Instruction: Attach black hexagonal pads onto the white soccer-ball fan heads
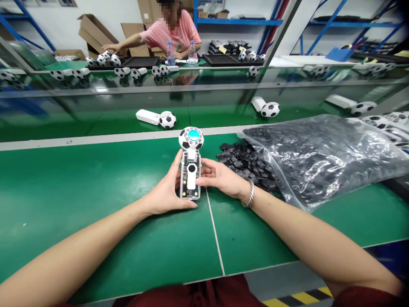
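Note:
A small device with a football-patterned head [191, 139] and a clear-cased body showing a dark circuit board [185, 187] stands over the green table. A white strip with a black dot [191, 177] lies along the front of its body. My left hand [164, 192] grips the body from the left, thumb near the bottom edge. On the other side my right hand [220, 177] has its thumb against the white strip and its fingers partly behind the body. Right of that hand spreads a heap of small black plastic pieces [244, 164], spilling from a clear plastic bag [326, 153].
Beyond the pale table edge [105, 137], white football-headed devices lie on a green conveyor [108, 121], one near the middle [168, 119] and others to the right. A co-worker in a pink shirt [185, 32] sits opposite, near bottles and black trays [140, 62].

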A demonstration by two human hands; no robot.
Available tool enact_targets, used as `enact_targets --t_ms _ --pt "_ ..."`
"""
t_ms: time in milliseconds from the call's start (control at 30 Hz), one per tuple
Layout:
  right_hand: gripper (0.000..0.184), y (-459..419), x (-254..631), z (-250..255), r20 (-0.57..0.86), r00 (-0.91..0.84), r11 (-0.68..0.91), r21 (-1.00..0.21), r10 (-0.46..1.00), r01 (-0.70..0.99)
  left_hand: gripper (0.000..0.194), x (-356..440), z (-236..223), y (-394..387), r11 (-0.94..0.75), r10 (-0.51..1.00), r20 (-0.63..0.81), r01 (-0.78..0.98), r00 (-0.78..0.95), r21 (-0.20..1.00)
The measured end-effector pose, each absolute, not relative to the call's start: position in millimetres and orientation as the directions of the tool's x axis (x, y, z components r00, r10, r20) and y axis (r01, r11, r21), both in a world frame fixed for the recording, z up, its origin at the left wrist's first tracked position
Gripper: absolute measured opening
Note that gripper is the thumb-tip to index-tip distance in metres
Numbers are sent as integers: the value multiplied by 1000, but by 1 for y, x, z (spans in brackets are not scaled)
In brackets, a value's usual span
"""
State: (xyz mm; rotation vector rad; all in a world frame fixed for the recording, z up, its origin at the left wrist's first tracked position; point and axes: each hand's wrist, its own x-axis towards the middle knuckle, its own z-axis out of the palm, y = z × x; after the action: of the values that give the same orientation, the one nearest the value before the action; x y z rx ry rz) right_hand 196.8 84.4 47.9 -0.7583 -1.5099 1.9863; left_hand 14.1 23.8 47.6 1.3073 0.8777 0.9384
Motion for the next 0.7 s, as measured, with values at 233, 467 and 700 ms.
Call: enact_targets --t_ms 233,467,700 --pt "56 87 197 45 -67 -729 -154 -987 681 -52 121 16 50 23 35 930 5 -100 369 994" --pt "59 86 198 44 -72 -748 -113 -994 660 -4 125 6 50 25 -97 907 61 64 417 993" --pt "57 84 198 45 -42 -769 -70 -998 638 -4 125 -3 53 28 -86 892 62 33 448 996"
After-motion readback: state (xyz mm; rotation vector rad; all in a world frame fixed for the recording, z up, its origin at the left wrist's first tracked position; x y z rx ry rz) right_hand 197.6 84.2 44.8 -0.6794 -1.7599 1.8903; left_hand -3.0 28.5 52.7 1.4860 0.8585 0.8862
